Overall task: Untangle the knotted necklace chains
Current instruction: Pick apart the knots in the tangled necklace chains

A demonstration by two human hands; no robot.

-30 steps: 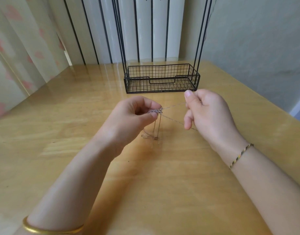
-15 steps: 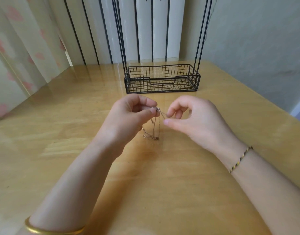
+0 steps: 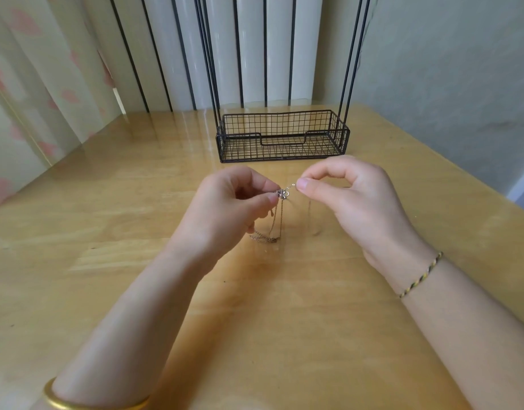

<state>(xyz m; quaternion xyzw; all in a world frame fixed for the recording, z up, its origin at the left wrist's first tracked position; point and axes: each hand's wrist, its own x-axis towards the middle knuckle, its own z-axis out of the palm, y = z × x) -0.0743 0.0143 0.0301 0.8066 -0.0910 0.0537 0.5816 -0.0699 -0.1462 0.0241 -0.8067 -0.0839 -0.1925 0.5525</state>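
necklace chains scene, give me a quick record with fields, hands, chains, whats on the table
left hand: pinches the tangle beside a small flower-shaped charm
right hand: pinches a thin strand just right of the charm, thumb and forefinger closed
necklace chains: hang from the pinch; lower loops rest on the table
table: glossy wood
wire basket: black, behind the hands, nothing visible inside
wrists: gold bangle on left, braided cord bracelet on right
knot state: not yet separated

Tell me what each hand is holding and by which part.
Both pinch the necklace chains: left hand at the knot beside the flower charm, right hand on a thin strand just past it.
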